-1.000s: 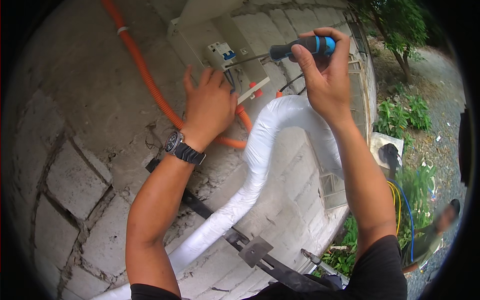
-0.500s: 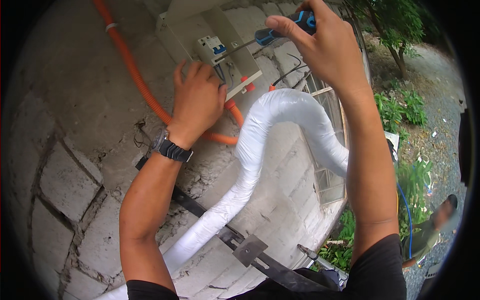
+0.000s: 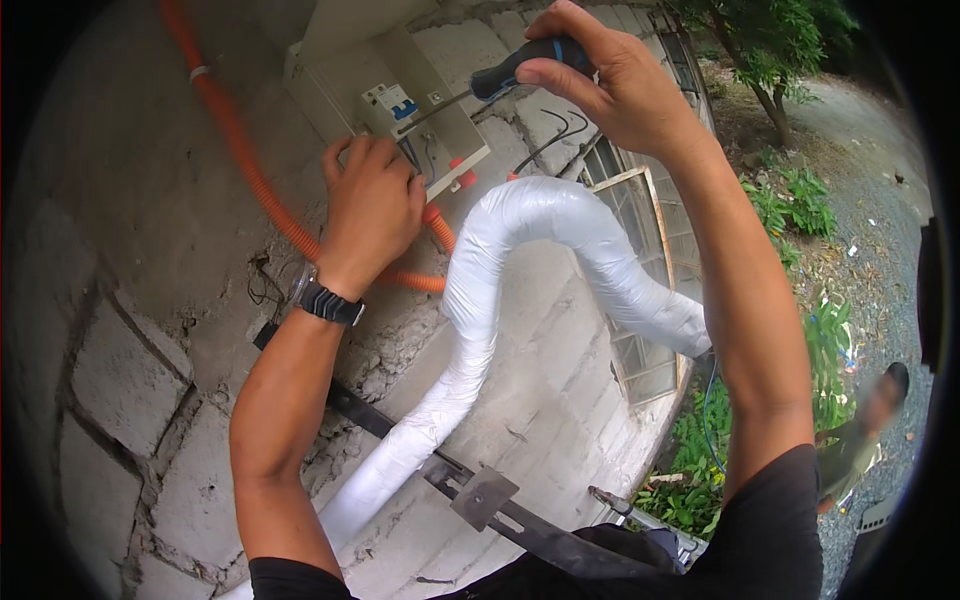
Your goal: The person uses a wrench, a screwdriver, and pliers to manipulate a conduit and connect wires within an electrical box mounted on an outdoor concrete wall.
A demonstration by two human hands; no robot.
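My right hand (image 3: 625, 85) is closed round the black and blue handle of a screwdriver (image 3: 500, 78), thumb along it. Its thin shaft slants down left to the lower part of a white circuit breaker (image 3: 388, 105) with blue levers. The breaker sits inside an open beige metal box (image 3: 455, 138) on the wall. At the box's lower left edge is my left hand (image 3: 375, 205), fingers bent inward. Its fingertips are partly hidden, so what they grip does not show. Dark wires (image 3: 408, 152) run below the breaker, close to those fingers.
Orange corrugated conduit (image 3: 265, 190) curves down the wall and up to the box. A white-wrapped pipe (image 3: 480, 260) bends across the middle, above a black metal bracket (image 3: 485, 500). Loose black wires (image 3: 550, 145) stick out right of the box. A person (image 3: 860, 440) is at lower right.
The whole view has shifted, so the box and pipe appear farther left. My right hand has turned with the screwdriver handle; the shaft still reaches the breaker. My left hand stays at the box edge.
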